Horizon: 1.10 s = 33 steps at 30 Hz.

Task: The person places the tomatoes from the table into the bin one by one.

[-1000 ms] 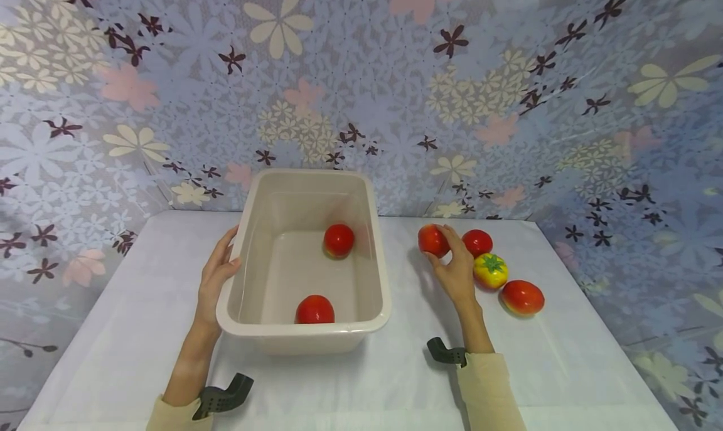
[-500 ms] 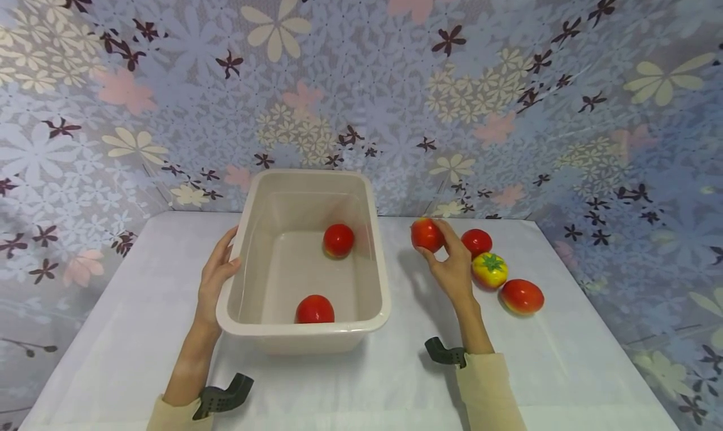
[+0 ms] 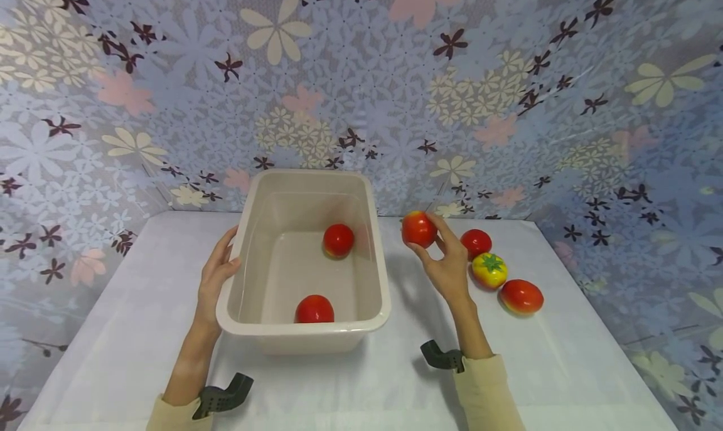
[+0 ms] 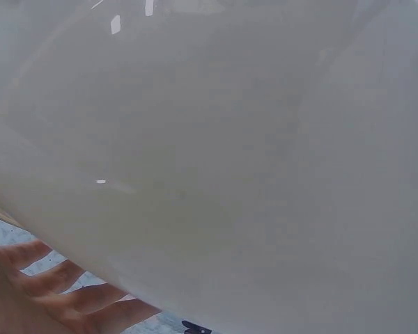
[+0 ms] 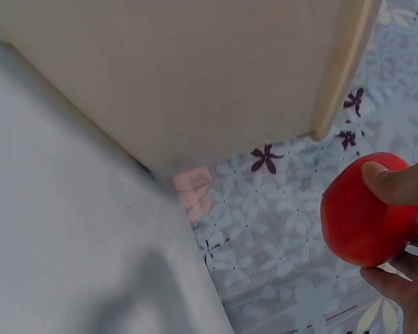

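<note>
Red, glossy, near-round tomato [image 3: 419,229] has been shifted leftward over the last second, away from the side group and toward the beige plastic bin [image 3: 305,329]. It is now held raised over the white table cover [image 3: 407,387], just above the bin's three o'clock (twelve taken as the wall side), rim not reached. Carry judged under way, nothing released. Tomato is pinched by the right hand [image 3: 449,268], thumb and fingers on opposite sides; rearmost fingers partly hidden. Long axis: none clear, outline nearly round. Yellowish tinge is shown at its ten-to-twelve edge (possibly the stem end, can't be settled). Bin is touched at nine o'clock by the left hand [image 3: 217,271], fingers spread along the outer wall, tips hidden. Bin's long axis is run roughly six to twelve. Two round red fruits [image 3: 338,240] are seen inside, near two and six. Toward four o'clock from the held piece, a yellow green-capped fruit [image 3: 489,270] is left.
</note>
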Each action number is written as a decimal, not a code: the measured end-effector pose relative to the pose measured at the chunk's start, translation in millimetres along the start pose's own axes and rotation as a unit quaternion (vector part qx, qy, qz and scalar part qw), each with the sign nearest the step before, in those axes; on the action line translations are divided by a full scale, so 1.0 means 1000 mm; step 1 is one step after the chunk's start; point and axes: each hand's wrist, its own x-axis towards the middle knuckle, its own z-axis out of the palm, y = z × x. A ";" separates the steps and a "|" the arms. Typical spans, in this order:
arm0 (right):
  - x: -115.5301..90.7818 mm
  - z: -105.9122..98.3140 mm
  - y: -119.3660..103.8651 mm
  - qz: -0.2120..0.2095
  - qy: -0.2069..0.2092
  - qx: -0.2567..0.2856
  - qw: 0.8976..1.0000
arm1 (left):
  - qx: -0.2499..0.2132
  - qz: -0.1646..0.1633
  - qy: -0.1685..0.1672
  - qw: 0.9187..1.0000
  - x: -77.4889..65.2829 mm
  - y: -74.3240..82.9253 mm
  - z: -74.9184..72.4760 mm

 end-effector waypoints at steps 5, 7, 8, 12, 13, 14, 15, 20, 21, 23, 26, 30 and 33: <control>-0.002 0.002 -0.006 -0.013 0.003 0.002 1.000 | 0.001 0.001 -0.002 1.000 -0.001 -0.001 -0.001; -0.003 0.003 -0.008 -0.015 0.004 0.001 1.000 | -0.001 0.001 -0.003 1.000 -0.002 -0.001 -0.002; -0.004 0.003 -0.009 -0.016 0.006 0.002 1.000 | -0.002 0.001 -0.004 1.000 -0.002 -0.001 -0.002; -0.007 0.003 -0.015 -0.021 0.011 0.004 1.000 | -0.002 0.001 -0.005 1.000 -0.004 0.000 -0.004; -0.008 0.003 -0.017 -0.024 0.014 0.004 1.000 | -0.002 0.001 -0.005 1.000 -0.004 0.000 -0.005; -0.009 0.003 -0.019 -0.026 0.015 0.006 1.000 | -0.001 0.000 -0.006 1.000 -0.005 0.000 -0.005; -0.010 0.003 -0.022 -0.028 0.016 0.007 0.999 | 0.000 -0.001 -0.006 1.000 -0.005 0.000 -0.005; -0.013 0.003 -0.034 -0.038 0.021 0.013 0.999 | -0.003 -0.001 -0.010 1.000 -0.006 0.000 -0.007; -0.013 0.003 -0.036 -0.039 0.023 0.014 0.999 | -0.004 0.000 -0.011 1.000 -0.006 0.000 -0.007; -0.014 0.004 -0.039 -0.043 0.025 0.017 0.999 | -0.008 0.000 -0.012 1.000 -0.006 0.000 -0.007; -0.014 0.004 -0.043 -0.046 0.028 0.024 0.998 | -0.009 0.000 -0.013 1.000 -0.006 -0.001 -0.007; -0.014 0.004 -0.053 -0.051 0.031 0.029 0.998 | -0.009 -0.002 -0.011 1.000 -0.006 -0.002 -0.007; -0.015 0.004 -0.065 -0.060 0.039 0.040 0.997 | -0.009 -0.002 -0.009 1.000 -0.007 -0.002 -0.007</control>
